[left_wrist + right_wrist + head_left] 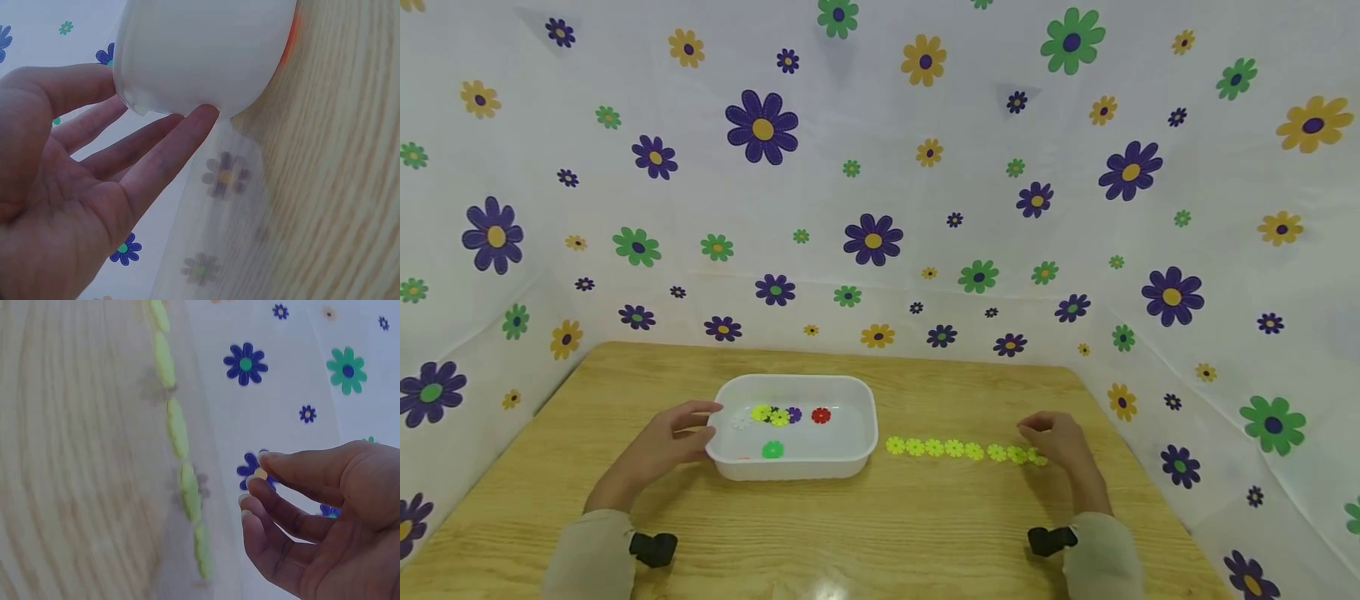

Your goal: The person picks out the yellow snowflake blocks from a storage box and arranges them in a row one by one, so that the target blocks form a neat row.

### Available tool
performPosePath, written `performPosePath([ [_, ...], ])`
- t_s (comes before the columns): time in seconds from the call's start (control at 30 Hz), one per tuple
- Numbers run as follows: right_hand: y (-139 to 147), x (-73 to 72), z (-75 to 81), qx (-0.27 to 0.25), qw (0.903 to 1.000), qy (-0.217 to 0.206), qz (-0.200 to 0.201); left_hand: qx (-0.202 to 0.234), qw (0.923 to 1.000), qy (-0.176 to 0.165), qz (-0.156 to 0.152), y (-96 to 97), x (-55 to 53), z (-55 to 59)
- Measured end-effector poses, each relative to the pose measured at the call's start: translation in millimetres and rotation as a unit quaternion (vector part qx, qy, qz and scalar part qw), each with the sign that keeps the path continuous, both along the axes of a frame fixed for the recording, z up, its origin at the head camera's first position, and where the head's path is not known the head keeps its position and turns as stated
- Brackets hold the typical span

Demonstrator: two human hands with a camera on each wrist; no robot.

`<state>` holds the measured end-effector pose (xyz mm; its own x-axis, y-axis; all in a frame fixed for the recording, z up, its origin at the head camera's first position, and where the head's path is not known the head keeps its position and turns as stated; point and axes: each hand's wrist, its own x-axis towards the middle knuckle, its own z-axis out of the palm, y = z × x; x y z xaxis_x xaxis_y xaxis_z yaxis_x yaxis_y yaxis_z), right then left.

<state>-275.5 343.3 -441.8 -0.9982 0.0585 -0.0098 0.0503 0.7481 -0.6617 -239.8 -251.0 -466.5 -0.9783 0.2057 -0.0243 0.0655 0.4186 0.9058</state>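
My left hand [668,442] is at the left end of a white plastic tub [793,471], fingers fairly straight and touching its rim and end wall. The left wrist view shows the thumb and fingertips [205,114] against that tub wall [200,56]. Over the right end of a row of yellow-green flower-shaped plastic discs [953,448] hovers my right hand [1060,440]. Its fingers are loosely bent with the thumb near the index finger, and nothing shows between them. Beside it in the right wrist view, the discs [177,428] lie flat in a line.
Inside the tub lie a few more flower discs: yellow ones [761,413], a green one [772,450], a purple one [794,415], a red one [822,415] and a pale one [741,421]. A wooden table [850,533] meets a flower-print cloth [820,208] behind and at both sides.
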Motion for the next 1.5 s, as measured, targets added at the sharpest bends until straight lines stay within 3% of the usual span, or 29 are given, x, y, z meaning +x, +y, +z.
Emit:
performPosePath([
  [0.3, -43.7, -3.5, 7.7, -0.020, 0.9991, 0.013, 0.036, 0.003, 1.0000, 0.002, -0.006, -0.1, 0.8, -1.1],
  [0.67, -103.4, -18.8, 29.2, -0.023, 0.9918, 0.037, 0.120, 0.001, 0.9999, 0.002, -0.011, 0.5, 0.6, -1.5],
  [1.1, -184.4, -29.6, 39.0, -0.043, 0.9885, 0.016, 0.144, 0.001, 1.0000, 0.001, -0.009, -1.6, -0.8, -1.4],
  [1.5, -237.4, -34.9, 37.1, -0.035, 0.9806, -0.008, 0.193, -0.006, 1.0000, 0.000, -0.004, 1.1, 2.1, 0.8],
])
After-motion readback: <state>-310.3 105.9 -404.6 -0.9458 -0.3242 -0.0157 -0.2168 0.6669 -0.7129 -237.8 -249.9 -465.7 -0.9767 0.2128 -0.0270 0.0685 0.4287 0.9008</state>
